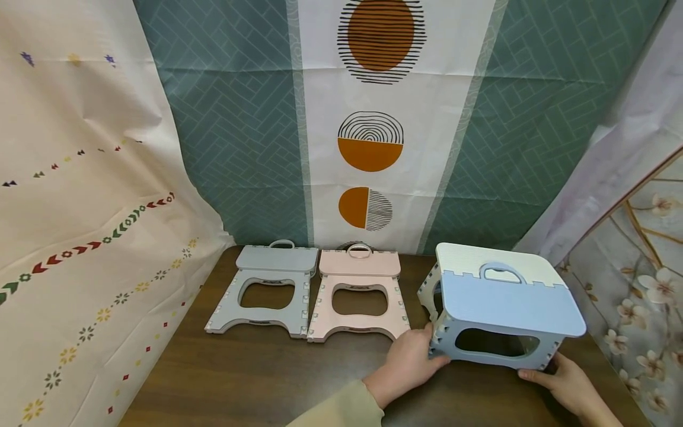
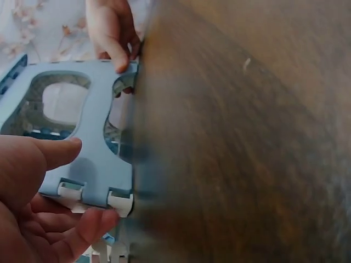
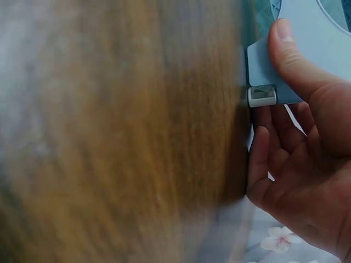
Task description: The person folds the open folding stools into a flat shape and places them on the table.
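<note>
A blue and white folding step stool (image 1: 512, 305) stands unfolded at the right, its carry handle (image 1: 501, 271) on the top. My left hand (image 1: 408, 359) grips the left edge of its blue front leg panel. In the left wrist view the thumb (image 2: 60, 153) lies on the panel's face and the fingers go round the hinged side. My right hand (image 1: 571, 382) holds the lower right corner of the same panel. The right wrist view has that thumb (image 3: 288, 55) on the front, with the fingers behind the edge by a white hinge piece (image 3: 262, 96).
To the left, a grey folding stool (image 1: 277, 259) and a pink folding stool (image 1: 360, 265) lie folded side by side on the brown wooden table (image 1: 229, 379). A patterned curtain (image 1: 235, 118) hangs behind; printed cloths (image 1: 96, 267) border the left and right sides.
</note>
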Tool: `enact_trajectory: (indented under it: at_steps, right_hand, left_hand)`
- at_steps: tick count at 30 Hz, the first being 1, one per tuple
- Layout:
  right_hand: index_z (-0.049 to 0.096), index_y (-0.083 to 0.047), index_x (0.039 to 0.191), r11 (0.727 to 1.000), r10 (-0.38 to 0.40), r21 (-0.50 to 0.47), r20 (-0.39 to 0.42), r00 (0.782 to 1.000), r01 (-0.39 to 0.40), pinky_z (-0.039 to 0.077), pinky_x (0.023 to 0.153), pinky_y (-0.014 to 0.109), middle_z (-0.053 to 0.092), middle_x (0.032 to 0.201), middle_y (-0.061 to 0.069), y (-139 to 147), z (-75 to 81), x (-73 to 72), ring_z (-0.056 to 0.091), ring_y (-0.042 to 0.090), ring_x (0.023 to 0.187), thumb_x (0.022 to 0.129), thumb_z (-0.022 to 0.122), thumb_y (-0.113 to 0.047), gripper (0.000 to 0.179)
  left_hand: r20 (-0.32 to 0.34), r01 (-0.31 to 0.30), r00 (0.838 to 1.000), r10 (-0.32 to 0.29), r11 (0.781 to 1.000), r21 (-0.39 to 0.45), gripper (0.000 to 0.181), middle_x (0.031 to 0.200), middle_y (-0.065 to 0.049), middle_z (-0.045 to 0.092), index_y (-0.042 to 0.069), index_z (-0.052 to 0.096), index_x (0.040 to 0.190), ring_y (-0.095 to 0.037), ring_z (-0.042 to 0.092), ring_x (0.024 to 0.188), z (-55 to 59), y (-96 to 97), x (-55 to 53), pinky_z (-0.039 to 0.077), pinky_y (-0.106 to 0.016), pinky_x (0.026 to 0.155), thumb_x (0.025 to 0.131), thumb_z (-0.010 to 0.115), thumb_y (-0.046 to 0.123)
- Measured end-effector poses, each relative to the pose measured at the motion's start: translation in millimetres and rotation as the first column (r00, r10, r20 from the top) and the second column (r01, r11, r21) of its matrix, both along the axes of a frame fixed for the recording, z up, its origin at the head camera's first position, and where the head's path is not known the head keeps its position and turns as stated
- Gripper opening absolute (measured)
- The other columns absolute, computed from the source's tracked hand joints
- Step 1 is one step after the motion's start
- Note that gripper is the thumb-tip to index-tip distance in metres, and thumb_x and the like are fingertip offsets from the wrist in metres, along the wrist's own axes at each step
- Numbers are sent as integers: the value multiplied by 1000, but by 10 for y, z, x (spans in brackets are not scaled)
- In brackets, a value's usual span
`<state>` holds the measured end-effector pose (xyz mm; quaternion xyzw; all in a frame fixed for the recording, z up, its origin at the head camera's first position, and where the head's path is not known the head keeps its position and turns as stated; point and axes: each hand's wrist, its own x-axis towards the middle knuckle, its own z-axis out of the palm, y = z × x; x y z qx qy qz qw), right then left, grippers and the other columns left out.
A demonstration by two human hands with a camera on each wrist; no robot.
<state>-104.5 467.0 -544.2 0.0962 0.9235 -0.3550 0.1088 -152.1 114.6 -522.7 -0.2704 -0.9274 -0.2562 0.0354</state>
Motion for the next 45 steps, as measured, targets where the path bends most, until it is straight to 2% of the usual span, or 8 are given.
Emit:
enact_trajectory:
  at_steps: [3,6,12,14,18,30,39,45]
  right_hand:
    - [33,25,149,1000,-12,5,19,1000,12,47,99,68,41,149,48,-13,-8,-4,46,65,134,97,79,-48,100]
    - [32,25,148,1000,-18,0,26,999,18,47,100,69,39,150,49,-20,-7,-5,44,65,135,97,79,-49,101]
    - [38,24,145,1000,-6,-11,-10,1000,5,48,99,67,44,147,47,-13,7,-4,47,62,134,99,78,-45,92]
    - [37,24,146,1000,-3,-17,-8,1000,3,47,100,67,43,148,48,-14,11,2,47,62,134,100,77,-44,91]
    - [35,24,147,1000,2,-26,11,1000,-1,46,101,68,41,149,48,-18,14,23,43,64,136,100,76,-45,93]
    - [44,21,141,1000,5,-15,-23,1000,-5,50,97,65,55,138,43,-21,2,37,53,61,129,99,78,-43,84]
    - [35,23,147,999,25,30,-32,999,-24,46,99,70,45,145,48,-18,-9,37,44,67,134,101,75,-46,92]
    - [32,23,149,1000,21,18,-26,999,-20,44,101,72,40,149,49,-20,6,33,40,68,136,101,75,-46,95]
  left_hand:
    - [27,-39,999,40,999,-29,71,94,-3,76,8,66,138,-11,72,83,-23,47,-14,54,-25,64,88,87,53]
    - [9,-63,998,64,997,-39,69,90,-3,76,10,68,133,-12,73,80,-51,83,-21,53,-27,61,86,88,56]
    - [-69,-85,994,81,995,-46,46,84,2,75,18,72,98,-10,71,72,-99,143,-34,50,-26,55,81,91,57]
    - [-83,-84,993,79,995,-59,43,81,4,74,19,72,92,-9,69,69,-104,156,-36,49,-26,53,81,90,57]
    - [-89,-84,993,76,993,-88,41,79,5,73,20,73,91,-9,68,67,-104,166,-29,48,-26,52,82,89,57]
    - [-94,-93,992,83,990,-102,38,74,5,72,21,74,88,-9,66,64,-103,172,-16,47,-26,50,82,89,56]
    - [-94,-88,993,77,990,-109,37,73,6,71,22,74,89,-8,66,63,-114,180,-19,47,-25,50,82,88,56]
    - [-102,-83,992,72,991,-103,37,73,6,71,22,75,90,-7,66,63,-103,182,-13,47,-25,50,82,88,55]
